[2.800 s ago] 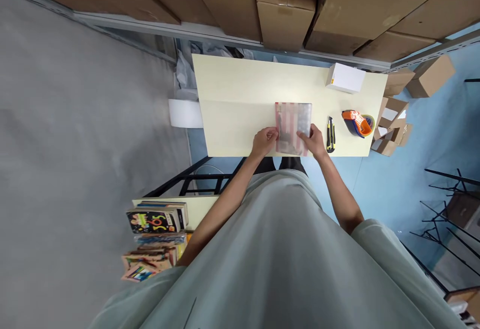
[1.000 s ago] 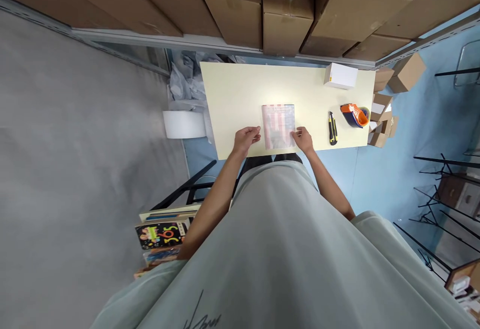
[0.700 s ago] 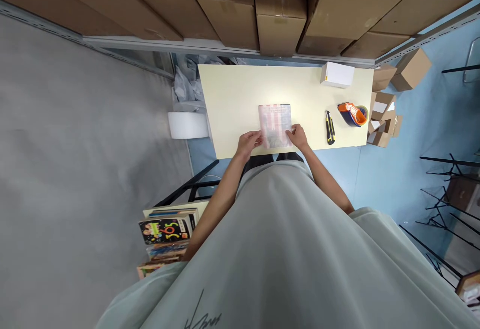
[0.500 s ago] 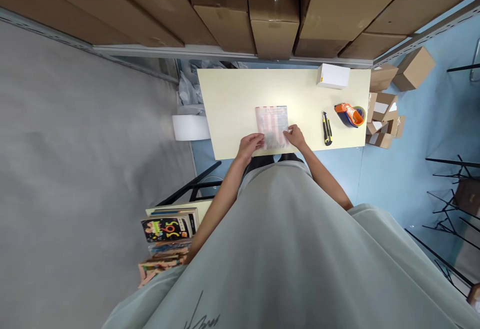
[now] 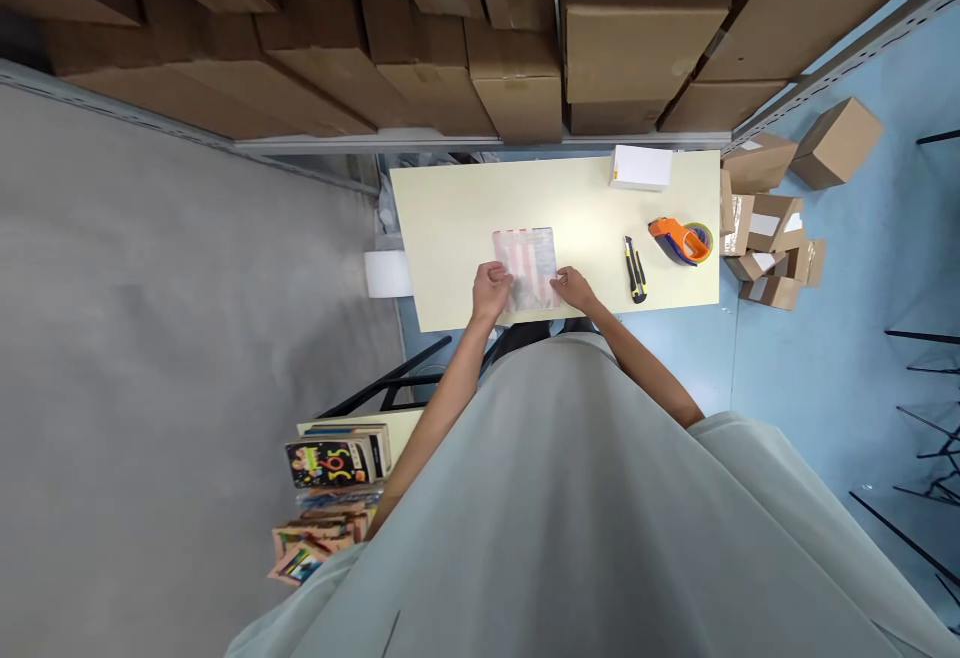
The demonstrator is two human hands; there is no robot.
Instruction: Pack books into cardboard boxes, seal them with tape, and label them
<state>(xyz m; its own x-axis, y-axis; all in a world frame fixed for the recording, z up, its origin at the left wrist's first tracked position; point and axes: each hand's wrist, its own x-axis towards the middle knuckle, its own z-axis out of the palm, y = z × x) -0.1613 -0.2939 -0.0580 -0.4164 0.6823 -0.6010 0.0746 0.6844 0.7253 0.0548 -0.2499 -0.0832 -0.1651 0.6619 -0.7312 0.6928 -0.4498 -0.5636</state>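
A flat, nearly square packet [image 5: 525, 263] with faded pink-and-white stripes and a greyish right side lies on the cream table, near its front edge. Its cover looks milky, like a translucent wrap. My left hand [image 5: 490, 291] is at the packet's left edge, fingers curled, with thumb and fingertips closed on that edge. At the lower right edge, my right hand [image 5: 573, 290] pinches the packet between thumb and fingers. A black-and-yellow box cutter [image 5: 635, 270] lies to the right of my right hand. Beyond it sits an orange tape dispenser [image 5: 681, 241] with a roll of tape.
A white box [image 5: 641, 168] stands at the back of the table [image 5: 450, 208]. Cardboard boxes [image 5: 517, 103] fill the shelf above the far edge. More cartons [image 5: 772, 223] lie on the floor at right. Books [image 5: 330, 463] stand at lower left, near black metal legs.
The camera view has shifted, showing more of the shelf. My left hand has moved slightly up along the packet's left edge, its fingers more curled. My right hand stays at the right edge.
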